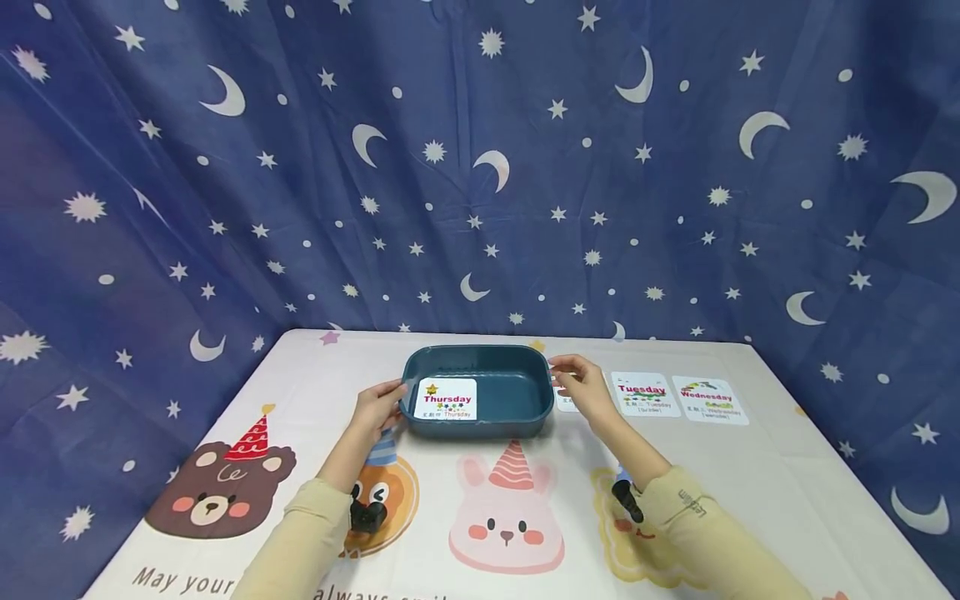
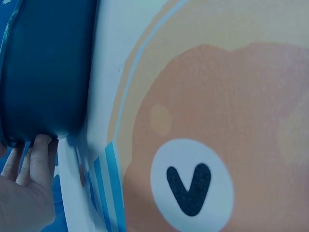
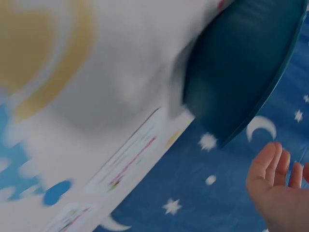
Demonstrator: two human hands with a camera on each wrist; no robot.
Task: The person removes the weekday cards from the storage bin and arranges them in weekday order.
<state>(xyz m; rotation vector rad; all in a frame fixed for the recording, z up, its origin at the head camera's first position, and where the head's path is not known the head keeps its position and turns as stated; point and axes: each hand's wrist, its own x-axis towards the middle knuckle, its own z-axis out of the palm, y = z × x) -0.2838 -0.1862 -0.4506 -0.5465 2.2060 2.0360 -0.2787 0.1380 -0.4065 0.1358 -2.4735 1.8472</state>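
The left grip (image 1: 377, 406) pinches one end of the dark-teal oblong plastic tray (image 1: 480, 428), on or just above the white printed worktop (image 1: 345, 367), the right grip (image 1: 585, 385) loosely spread beside the other, so holding it level should stop the square white Thursday card (image 1: 450, 406) inside sliding.

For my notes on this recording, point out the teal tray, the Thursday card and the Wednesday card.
Teal tray (image 1: 514, 400): head view, bare inner floor.
Thursday card (image 1: 446, 399): head view, middle of its printed face.
Wednesday card (image 1: 710, 400): head view, middle of its printed face.
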